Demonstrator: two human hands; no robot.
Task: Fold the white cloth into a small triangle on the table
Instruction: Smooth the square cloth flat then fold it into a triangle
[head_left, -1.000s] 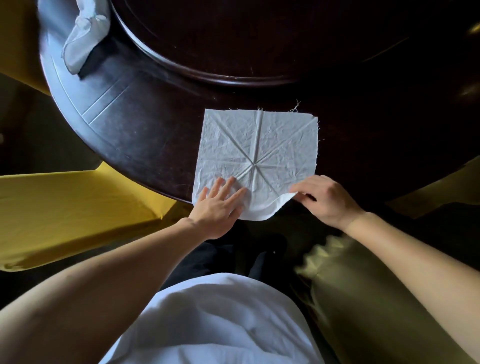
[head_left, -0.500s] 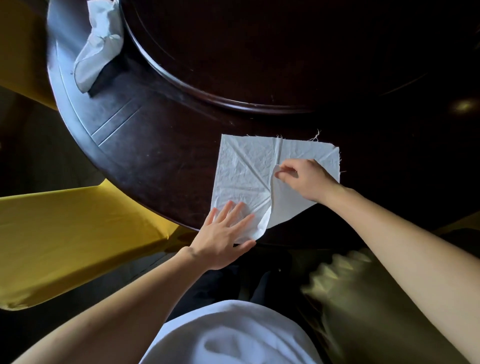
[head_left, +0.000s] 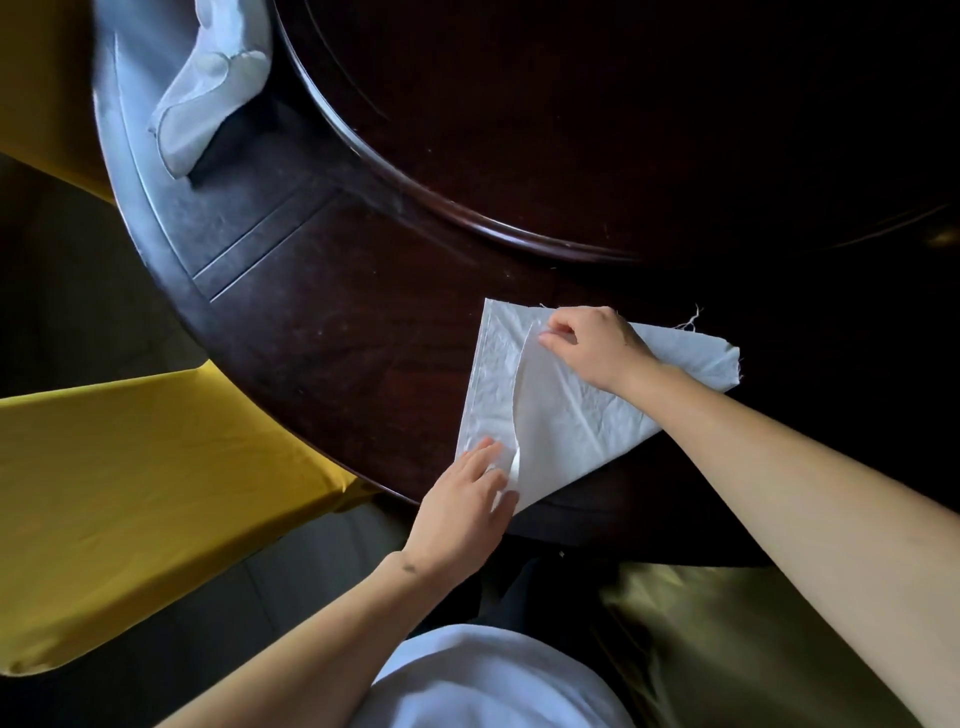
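Note:
The white cloth (head_left: 566, 410) lies near the front edge of the dark round table (head_left: 332, 332), folded diagonally into a rough triangle. Its upper layer does not reach the far left corner, so a strip of the lower layer shows along the left side. My right hand (head_left: 592, 343) pinches the folded-over corner near the cloth's far edge. My left hand (head_left: 467, 499) lies flat with fingers spread on the near left corner, pressing it onto the table.
A raised dark turntable (head_left: 623, 130) fills the table's middle. A second crumpled white cloth (head_left: 208, 98) lies at the far left of the table. A yellow-covered chair (head_left: 145, 493) stands to the left and an olive one (head_left: 753, 649) at the lower right.
My right hand has carried the near right corner of the cloth up and across toward the far left corner, turning the flat square into a diagonal fold. My left hand has kept pressing the near left corner.

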